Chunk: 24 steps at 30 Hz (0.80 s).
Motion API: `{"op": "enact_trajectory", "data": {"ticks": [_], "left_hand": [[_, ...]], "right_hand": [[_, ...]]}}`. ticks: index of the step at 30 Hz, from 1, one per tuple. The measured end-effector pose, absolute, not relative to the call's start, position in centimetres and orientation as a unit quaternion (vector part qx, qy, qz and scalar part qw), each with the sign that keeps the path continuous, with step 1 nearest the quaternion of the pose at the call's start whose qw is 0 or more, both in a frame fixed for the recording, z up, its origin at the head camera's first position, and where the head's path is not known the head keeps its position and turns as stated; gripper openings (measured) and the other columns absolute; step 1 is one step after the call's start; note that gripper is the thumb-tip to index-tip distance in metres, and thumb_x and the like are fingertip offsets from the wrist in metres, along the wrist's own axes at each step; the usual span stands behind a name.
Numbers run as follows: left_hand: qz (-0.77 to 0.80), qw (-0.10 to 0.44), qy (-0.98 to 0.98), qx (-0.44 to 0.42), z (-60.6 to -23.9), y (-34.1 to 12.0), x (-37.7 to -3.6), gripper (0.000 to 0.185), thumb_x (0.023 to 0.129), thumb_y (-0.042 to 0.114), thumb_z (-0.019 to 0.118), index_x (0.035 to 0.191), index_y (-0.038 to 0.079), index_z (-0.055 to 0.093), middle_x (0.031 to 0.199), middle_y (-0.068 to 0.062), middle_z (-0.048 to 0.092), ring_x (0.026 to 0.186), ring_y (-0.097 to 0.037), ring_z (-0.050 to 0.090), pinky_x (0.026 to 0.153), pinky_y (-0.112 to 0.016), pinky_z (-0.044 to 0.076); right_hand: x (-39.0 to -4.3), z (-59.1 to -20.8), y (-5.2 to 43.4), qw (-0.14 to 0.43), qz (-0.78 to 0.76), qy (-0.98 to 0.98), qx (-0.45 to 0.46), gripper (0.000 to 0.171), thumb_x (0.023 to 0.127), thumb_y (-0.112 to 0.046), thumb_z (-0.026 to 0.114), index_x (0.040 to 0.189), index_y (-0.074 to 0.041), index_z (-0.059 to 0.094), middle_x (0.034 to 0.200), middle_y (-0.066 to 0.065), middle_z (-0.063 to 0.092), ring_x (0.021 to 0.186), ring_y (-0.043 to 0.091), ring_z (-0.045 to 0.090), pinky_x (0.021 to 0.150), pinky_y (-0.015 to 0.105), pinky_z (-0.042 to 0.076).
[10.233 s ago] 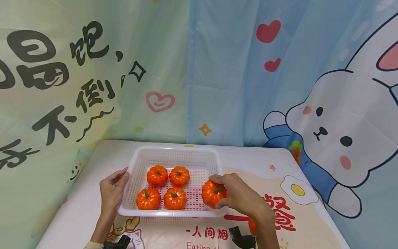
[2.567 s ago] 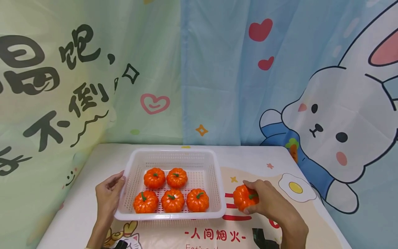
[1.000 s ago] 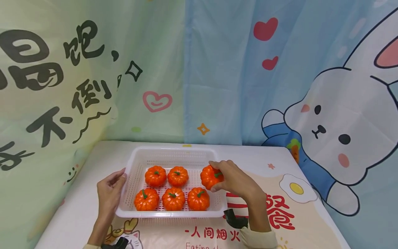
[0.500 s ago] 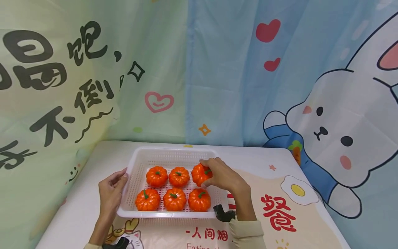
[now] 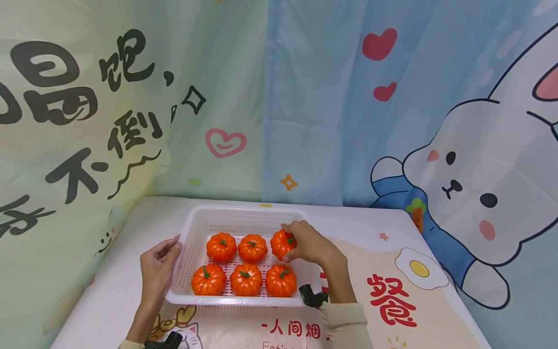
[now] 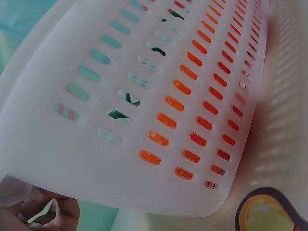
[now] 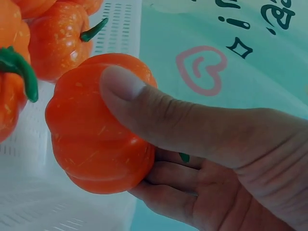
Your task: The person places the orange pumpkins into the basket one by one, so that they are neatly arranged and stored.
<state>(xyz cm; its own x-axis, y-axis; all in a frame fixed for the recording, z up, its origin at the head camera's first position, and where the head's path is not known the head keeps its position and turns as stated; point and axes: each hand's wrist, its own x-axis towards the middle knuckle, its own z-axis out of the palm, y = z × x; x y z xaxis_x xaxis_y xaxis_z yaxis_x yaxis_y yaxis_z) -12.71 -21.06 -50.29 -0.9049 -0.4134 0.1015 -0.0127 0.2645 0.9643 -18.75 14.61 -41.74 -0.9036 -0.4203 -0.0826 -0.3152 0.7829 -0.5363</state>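
A white perforated basket sits on the table and holds several small orange pumpkins with green stems. My right hand grips one pumpkin at the back right of the basket, beside the back-row pumpkin; in the right wrist view my thumb and fingers wrap that pumpkin. My left hand holds the basket's left rim; the left wrist view shows only the basket wall and a bit of a finger. The front row holds three pumpkins, one being.
A printed tablecloth with red characters and a fried-egg picture covers the table to the right. Cartoon curtains hang close behind the table. Black wrist-camera mounts show near both wrists.
My right hand carried a pumpkin from the tablecloth on the right over the basket rim and lowered it into the back right spot. The left hand stayed on the rim.
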Motion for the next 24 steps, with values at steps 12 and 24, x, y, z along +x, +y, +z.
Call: {"op": "enact_trajectory", "data": {"ticks": [12, 24], "left_hand": [[-0.59, 0.169, -0.778, 0.138, -50.3, -21.2, -12.8, 0.039, 0.112, 0.023, 0.064, 0.142, 0.001, 0.07, 0.138, -0.027, 0.073, 0.087, 0.014, 0.066, 0.079, -0.006, 0.056], [-0.595, 0.166, -0.774, 0.141, -50.2, -21.0, -12.7, 0.039, 0.112, 0.024, 0.064, 0.142, 0.001, 0.071, 0.137, -0.027, 0.073, 0.086, 0.01, 0.067, 0.081, -0.007, 0.057]], "right_hand": [[-20.3, -42.7, 14.2, 0.109, -0.254, 0.942, -0.192, 0.073, 0.081, -0.013, 0.097, 0.145, 0.002, 0.065, 0.125, 0.012, 0.071, 0.118, 0.027, 0.057, 0.109, 0.046, 0.057], [-21.6, -43.5, 13.8, 0.138, -0.249, 0.938, -0.196, 0.061, 0.08, -0.011, 0.098, 0.132, 0.001, 0.069, 0.118, 0.01, 0.067, 0.118, 0.027, 0.055, 0.113, 0.048, 0.055]]}}
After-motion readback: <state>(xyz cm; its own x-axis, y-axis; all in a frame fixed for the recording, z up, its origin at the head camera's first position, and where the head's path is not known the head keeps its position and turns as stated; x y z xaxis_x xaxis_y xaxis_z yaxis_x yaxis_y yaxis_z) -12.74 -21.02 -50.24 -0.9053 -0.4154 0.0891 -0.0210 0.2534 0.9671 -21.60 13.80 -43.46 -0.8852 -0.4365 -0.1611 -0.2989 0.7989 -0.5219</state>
